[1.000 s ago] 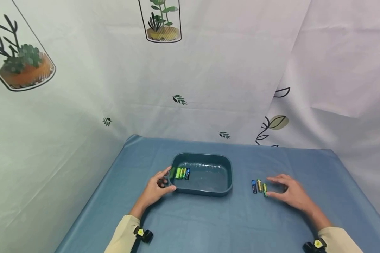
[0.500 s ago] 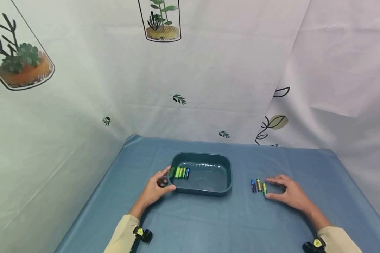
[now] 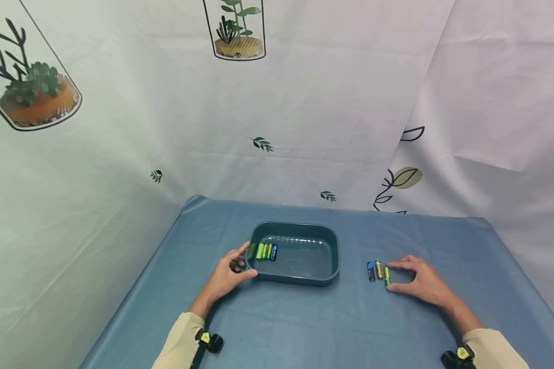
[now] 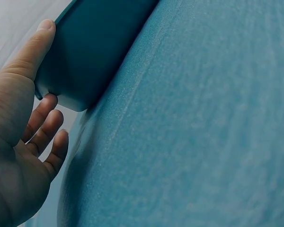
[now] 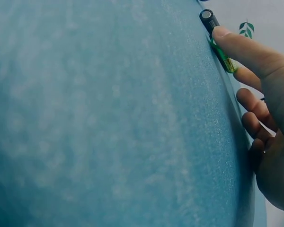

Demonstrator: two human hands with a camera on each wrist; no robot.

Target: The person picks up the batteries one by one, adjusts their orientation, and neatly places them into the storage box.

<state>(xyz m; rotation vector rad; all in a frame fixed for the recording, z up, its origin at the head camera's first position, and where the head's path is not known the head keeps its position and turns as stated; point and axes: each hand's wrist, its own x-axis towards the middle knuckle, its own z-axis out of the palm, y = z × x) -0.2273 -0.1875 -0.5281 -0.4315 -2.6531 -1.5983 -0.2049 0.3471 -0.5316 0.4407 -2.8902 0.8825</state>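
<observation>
In the head view my left hand (image 3: 228, 277) grips the left end of a dark teal rectangular dish (image 3: 304, 282), its thumb along the near wall and index finger at the left rim. The thumb (image 4: 33, 49) lies on the dish's wall (image 4: 97, 56) in the left wrist view, other fingers loosely bent below. My right hand (image 3: 420, 279) pinches a green-yellow battery (image 3: 387, 276) end to end between thumb and index finger. A gold battery (image 3: 379, 270) and a blue-black battery (image 3: 371, 272) lie left of it. From the right wrist, the thumb partly covers the green battery (image 5: 224, 59).
Several batteries (image 3: 265, 251), green-yellow and blue-black, lie side by side at the left inside the dish. A blue cloth (image 3: 295, 328) covers the table. Pale patterned fabric (image 3: 304, 113) hangs behind it and along the left.
My right thumb and index finger have shifted slightly left and come onto the ends of the green-yellow battery. My left hand and the dish stay in place.
</observation>
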